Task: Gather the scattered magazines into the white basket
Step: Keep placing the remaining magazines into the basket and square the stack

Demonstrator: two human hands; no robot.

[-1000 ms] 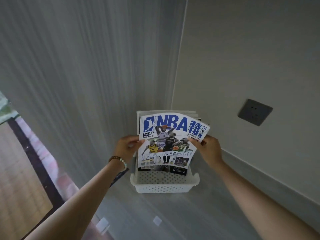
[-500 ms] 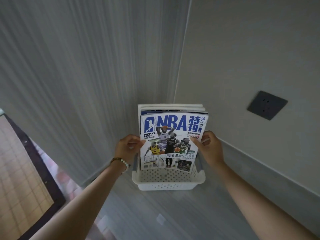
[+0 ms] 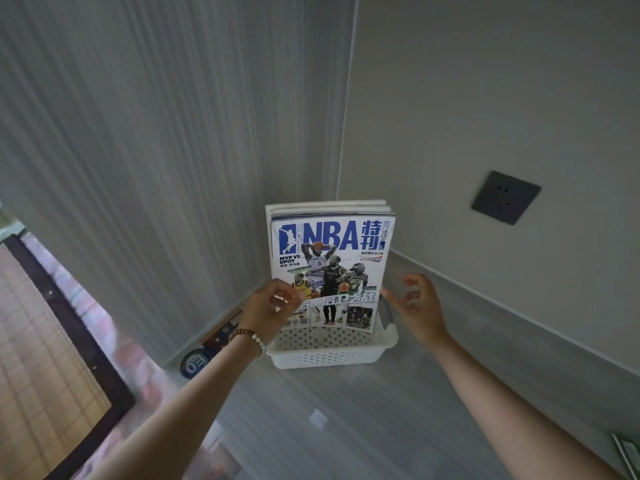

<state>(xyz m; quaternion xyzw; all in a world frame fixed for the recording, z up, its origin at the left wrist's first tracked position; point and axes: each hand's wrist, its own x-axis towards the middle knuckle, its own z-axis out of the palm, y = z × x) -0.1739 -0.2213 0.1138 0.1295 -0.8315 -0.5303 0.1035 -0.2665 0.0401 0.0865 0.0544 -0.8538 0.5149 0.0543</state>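
Note:
A blue and white NBA magazine (image 3: 330,258) stands upright in the white perforated basket (image 3: 329,351), at the front of several other magazines whose top edges (image 3: 329,205) show behind it. The basket sits on the grey floor in the corner of two walls. My left hand (image 3: 268,306) hovers at the magazine's lower left edge, fingers loosely curled, overlapping the cover. My right hand (image 3: 417,303) is just off its lower right edge with fingers apart, holding nothing.
A dark wall socket (image 3: 505,197) sits on the right wall. A round blue item (image 3: 195,362) and a dark strap lie on the floor left of the basket. A dark-framed panel (image 3: 69,341) runs along the left. A magazine corner (image 3: 628,453) shows at the bottom right.
The NBA magazine went down into the basket and now stands upright. Both hands have let go of it and drawn slightly away from its edges.

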